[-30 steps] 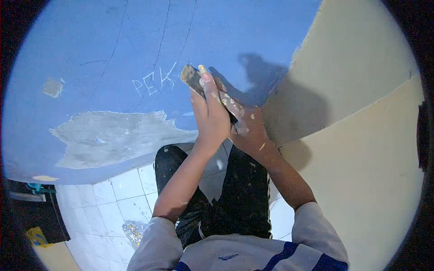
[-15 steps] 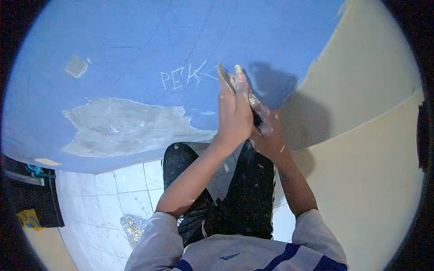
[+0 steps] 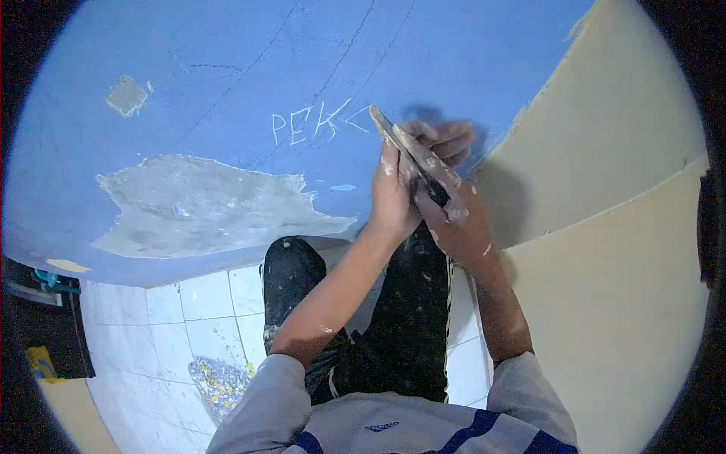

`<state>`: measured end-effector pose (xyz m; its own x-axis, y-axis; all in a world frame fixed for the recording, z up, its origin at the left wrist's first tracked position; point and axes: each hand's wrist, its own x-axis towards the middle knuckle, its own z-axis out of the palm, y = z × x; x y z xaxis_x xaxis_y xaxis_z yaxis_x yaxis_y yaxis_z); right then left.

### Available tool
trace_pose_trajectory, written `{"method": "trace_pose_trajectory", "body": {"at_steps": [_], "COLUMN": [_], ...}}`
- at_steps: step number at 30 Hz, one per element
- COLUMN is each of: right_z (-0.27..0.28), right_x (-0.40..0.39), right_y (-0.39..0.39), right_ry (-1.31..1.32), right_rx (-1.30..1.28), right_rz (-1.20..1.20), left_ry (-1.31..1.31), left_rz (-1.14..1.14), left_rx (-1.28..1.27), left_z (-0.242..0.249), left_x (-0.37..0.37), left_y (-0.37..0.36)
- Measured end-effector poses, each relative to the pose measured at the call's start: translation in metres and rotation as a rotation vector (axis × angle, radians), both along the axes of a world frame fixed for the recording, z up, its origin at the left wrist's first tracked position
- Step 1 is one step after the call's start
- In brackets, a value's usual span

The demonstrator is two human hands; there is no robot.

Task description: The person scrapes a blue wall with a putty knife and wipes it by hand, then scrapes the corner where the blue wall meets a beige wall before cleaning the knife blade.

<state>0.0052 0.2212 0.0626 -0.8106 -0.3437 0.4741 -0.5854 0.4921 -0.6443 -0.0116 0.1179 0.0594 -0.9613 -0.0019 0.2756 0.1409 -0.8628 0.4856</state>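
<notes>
In front of the blue wall (image 3: 227,45), my two hands meet around a flat putty knife with a narrow blade (image 3: 395,138) and a dark handle. My right hand (image 3: 457,212) is closed on its handle, one finger lying along the tool. My left hand (image 3: 397,200) is against the blade from the left, its thumb on the near side. Fingers that seem to be its own reach out behind the blade, loosely bent and apart. Pale, plaster-like smears mark both hands. Scratched letters (image 3: 321,125) stand on the wall just left of the blade's tip.
A bare grey patch (image 3: 212,208) and a smaller one (image 3: 127,96) break the blue paint. A beige wall (image 3: 605,265) rises at right. Below are my dark-trousered knees (image 3: 295,265), white floor tiles (image 3: 208,295), a speckled heap (image 3: 219,386) and a dark object (image 3: 64,325) at left.
My left hand's fingers, upright along the blade before, now extend to the right behind it. The putty knife shows more edge-on. The view has shifted slightly.
</notes>
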Motion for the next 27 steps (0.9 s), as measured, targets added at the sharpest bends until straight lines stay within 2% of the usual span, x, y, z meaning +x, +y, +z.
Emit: {"method": "trace_pose_trajectory", "body": {"at_steps": [2, 4, 5, 7, 8, 11, 17, 22, 27], "right_z": [-0.012, -0.011, -0.01, -0.012, -0.014, -0.024, -0.023, -0.023, -0.037], "right_x": [-0.002, -0.002, -0.003, -0.004, -0.003, -0.001, 0.001, -0.002, -0.005], "right_y": [0.004, 0.008, 0.009, 0.005, 0.004, 0.002, 0.003, 0.006, 0.006], "right_ry": [0.038, 0.409, 0.596, 0.346, 0.216, 0.134, 0.187, 0.105, 0.181], "right_rx": [0.025, 0.206, 0.296, 0.079, -0.027, -0.024, 0.09, 0.061, -0.009], "right_rz": [-0.021, 0.003, 0.015, 0.011, 0.009, -0.002, -0.073, -0.049, -0.034], "left_ry": [-0.037, -0.019, 0.106, 0.351, 0.358, 0.371, 0.397, 0.417, 0.39], "left_rz": [-0.05, -0.187, -0.225, -0.299, -0.292, -0.262, -0.318, -0.312, -0.27], "left_rx": [0.091, 0.227, 0.251, 0.3, 0.309, 0.328, 0.424, 0.474, 0.353], "left_z": [-0.01, -0.022, -0.026, -0.028, -0.031, -0.031, -0.043, -0.049, -0.046], "left_x": [-0.004, -0.013, -0.019, -0.029, -0.031, -0.031, -0.039, -0.041, -0.038], "left_y": [0.002, -0.004, -0.003, -0.001, 0.001, 0.002, 0.009, 0.016, 0.011]}}
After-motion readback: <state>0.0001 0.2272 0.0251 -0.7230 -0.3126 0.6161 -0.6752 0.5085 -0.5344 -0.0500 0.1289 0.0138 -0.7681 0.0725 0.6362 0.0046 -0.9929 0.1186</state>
